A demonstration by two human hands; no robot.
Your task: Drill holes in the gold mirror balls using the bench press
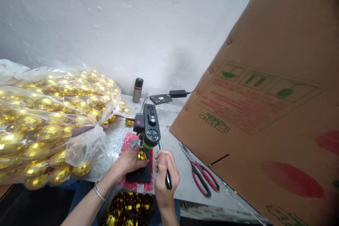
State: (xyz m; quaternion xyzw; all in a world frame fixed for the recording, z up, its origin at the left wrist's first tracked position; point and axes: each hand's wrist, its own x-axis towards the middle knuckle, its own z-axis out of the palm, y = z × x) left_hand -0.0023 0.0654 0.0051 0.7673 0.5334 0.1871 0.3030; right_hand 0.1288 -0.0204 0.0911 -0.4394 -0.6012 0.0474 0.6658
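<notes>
A small black bench press [152, 123] with a green ring below its head stands on a black base [139, 176], over a red plastic sheet [127, 183]. Under the head, my left hand [129, 160] grips a shiny gold mirrored ball [142, 155], fingers around its left and near sides. To the right of the press, my right hand [166, 173] is closed around a metal lever [168, 180] with a black grip end. More gold balls [129, 206] lie below the table edge, near my lap.
A clear plastic bag [87, 141] of gold balls fills the left. Red-and-black scissors [201, 176] lie right of the lever. A large cardboard box [251, 77] leans in from the right. Behind stand a dark-capped bottle [137, 91], a phone-like slab [161, 99] and a black adapter [178, 94].
</notes>
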